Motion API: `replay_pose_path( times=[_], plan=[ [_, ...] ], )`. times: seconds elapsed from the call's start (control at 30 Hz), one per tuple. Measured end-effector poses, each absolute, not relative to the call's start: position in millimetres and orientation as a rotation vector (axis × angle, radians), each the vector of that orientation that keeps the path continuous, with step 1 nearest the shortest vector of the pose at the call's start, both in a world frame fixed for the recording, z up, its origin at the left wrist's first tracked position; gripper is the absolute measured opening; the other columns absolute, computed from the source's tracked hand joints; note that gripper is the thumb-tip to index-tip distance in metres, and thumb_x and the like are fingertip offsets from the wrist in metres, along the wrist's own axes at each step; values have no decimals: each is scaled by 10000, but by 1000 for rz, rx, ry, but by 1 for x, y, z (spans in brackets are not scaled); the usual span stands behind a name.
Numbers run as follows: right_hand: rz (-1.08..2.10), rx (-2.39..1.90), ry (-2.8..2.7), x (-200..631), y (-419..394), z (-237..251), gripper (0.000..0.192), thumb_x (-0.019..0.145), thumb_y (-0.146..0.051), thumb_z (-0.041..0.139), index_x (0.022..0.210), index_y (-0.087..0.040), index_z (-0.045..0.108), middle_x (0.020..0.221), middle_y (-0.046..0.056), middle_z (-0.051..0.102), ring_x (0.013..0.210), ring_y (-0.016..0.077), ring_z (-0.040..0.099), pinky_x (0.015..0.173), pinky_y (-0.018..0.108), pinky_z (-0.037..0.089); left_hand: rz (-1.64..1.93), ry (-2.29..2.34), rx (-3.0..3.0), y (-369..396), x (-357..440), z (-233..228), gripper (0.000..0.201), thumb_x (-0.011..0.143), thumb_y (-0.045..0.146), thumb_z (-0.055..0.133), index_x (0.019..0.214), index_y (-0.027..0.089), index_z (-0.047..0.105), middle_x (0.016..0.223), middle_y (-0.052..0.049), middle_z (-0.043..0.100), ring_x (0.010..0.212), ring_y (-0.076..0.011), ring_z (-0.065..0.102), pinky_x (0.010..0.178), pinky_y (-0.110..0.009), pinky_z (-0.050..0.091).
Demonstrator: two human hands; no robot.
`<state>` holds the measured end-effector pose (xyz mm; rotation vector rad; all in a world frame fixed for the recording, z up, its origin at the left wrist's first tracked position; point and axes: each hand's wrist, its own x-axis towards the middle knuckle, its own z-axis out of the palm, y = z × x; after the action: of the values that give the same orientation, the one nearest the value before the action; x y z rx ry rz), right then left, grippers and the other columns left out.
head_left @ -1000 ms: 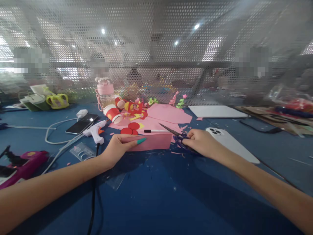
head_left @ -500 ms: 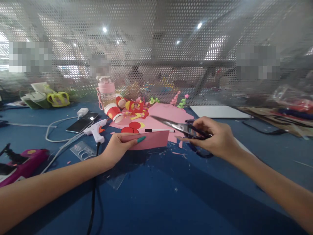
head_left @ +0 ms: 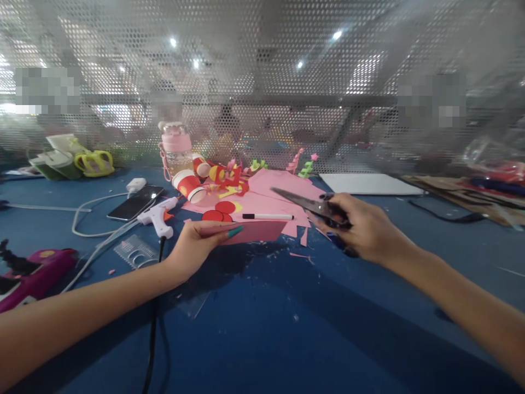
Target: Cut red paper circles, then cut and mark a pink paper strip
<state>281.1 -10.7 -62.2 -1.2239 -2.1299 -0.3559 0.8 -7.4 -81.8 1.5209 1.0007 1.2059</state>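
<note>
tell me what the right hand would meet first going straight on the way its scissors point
Likely the red and yellow cutouts beyond the scissors, though depth is unclear: they might touch the pink sheet underneath first.

A long piece of pink paper (head_left: 260,232) slants left of dark-handled metal scissors (head_left: 301,202), apart, pointing left and far
</note>
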Motion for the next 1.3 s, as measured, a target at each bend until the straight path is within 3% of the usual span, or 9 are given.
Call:
replay_pose_path(
  times=[0.1,0.2,0.33,0.6,0.83,1.13,1.3],
  plan=[
    [-329,-1309,-2138,277,-16,-55,522,742,-762,395,609,-268,292,479,-12,458,406,142,422,430,273,352,1186,994,1516,-8,2,-80,158,694,160,695,804,250,764,880,14,762,860,-177,705,824,-269,554],
    [-327,-1409,-2187,275,-19,-51,558,719,-802,346,574,-268,280,497,16,488,416,155,428,433,283,330,1174,1052,1495,-9,3,-79,129,692,191,712,800,235,766,889,-3,763,857,-187,699,837,-297,546],
    [-309,-1486,-2260,278,-15,-53,527,744,-763,328,576,-263,343,515,44,543,468,204,515,437,288,285,1172,1091,1525,-9,2,-79,151,698,183,701,822,237,766,900,-4,761,860,-185,692,833,-291,542],
    [-216,-1413,-2419,288,-10,-57,437,674,-683,528,587,-268,421,564,39,597,538,226,574,465,296,283,1107,1024,1628,-9,0,-81,200,685,123,674,825,232,767,857,-5,764,835,-198,706,788,-280,562],
    [-336,-1364,-2463,294,-7,-58,492,684,-748,482,596,-264,459,597,46,626,600,238,607,490,304,326,1014,941,1526,-4,-2,-87,172,695,161,698,823,255,763,920,12,752,930,-191,697,880,-276,538],
    [-449,-1404,-2572,297,-8,-56,442,803,-652,441,656,-240,502,691,91,687,680,262,651,519,320,373,963,948,1429,-5,1,-85,168,682,172,702,824,238,763,954,-7,746,977,-207,683,944,-317,508],
    [-453,-1426,-2572,296,-8,-54,397,770,-619,522,663,-237,520,708,87,698,689,269,652,523,324,378,955,960,1407,-4,0,-85,171,676,178,709,820,252,762,935,6,748,957,-199,691,934,-308,511]
  ],
)
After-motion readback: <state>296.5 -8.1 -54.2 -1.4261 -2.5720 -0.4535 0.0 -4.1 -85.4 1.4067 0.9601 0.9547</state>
